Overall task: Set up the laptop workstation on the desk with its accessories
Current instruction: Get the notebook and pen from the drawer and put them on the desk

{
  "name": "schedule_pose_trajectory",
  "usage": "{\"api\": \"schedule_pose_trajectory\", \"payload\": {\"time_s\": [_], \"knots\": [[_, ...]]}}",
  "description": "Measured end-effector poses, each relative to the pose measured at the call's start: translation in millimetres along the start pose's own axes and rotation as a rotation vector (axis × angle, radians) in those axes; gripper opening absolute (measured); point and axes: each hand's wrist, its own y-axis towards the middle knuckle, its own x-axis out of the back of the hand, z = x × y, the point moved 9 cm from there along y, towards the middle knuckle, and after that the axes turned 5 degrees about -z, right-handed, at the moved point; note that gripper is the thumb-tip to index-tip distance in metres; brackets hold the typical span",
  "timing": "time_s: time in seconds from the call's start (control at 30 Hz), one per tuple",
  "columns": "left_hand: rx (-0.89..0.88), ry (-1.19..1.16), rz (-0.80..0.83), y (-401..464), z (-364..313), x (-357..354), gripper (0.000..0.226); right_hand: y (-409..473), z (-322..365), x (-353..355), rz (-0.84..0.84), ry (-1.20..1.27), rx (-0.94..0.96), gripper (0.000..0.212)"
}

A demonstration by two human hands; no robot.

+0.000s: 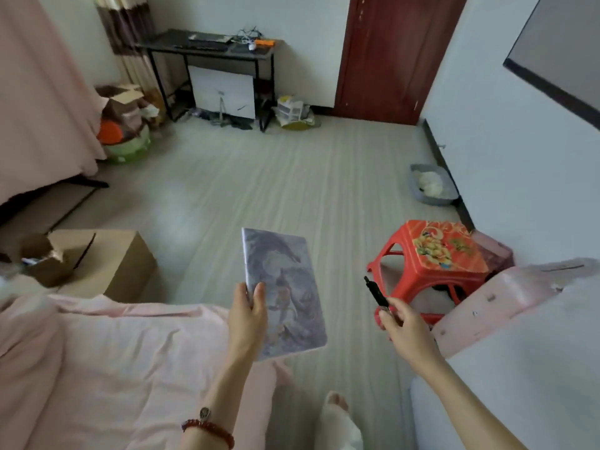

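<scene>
Left hand point(248, 315) pinches the notebook point(284, 292) edge, right hand point(404, 329) pinches a black pen point(375, 292), both carried clear toward the far tabletop point(207, 48).

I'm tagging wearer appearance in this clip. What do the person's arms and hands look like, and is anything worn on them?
Both forearms are bare, with no sleeves or gloves in view. The left hand has a red beaded bracelet with a small round metal charm at its wrist. The right hand and its wrist carry nothing.
</scene>
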Motion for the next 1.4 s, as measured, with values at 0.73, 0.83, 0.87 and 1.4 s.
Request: {"api": "schedule_pose_trajectory", "payload": {"time_s": [0.73, 0.83, 0.87, 1.4], "knots": [[0.096, 0.106, -0.321, 559, -66, -178, 0.031, 629, 239, -178, 0.308, 0.061, 0.136, 0.022], [0.095, 0.1, -0.29, 658, -80, -204, 0.029, 714, 278, -200, 0.285, 0.057, 0.092, 0.021], [0.091, 0.108, -0.278, 696, -89, -216, 0.027, 747, 296, -205, 0.273, 0.063, 0.085, 0.019], [0.082, 0.123, -0.174, 1183, -158, -403, 0.026, 1225, 467, -314, 0.165, 0.152, -0.011, 0.014]]}}
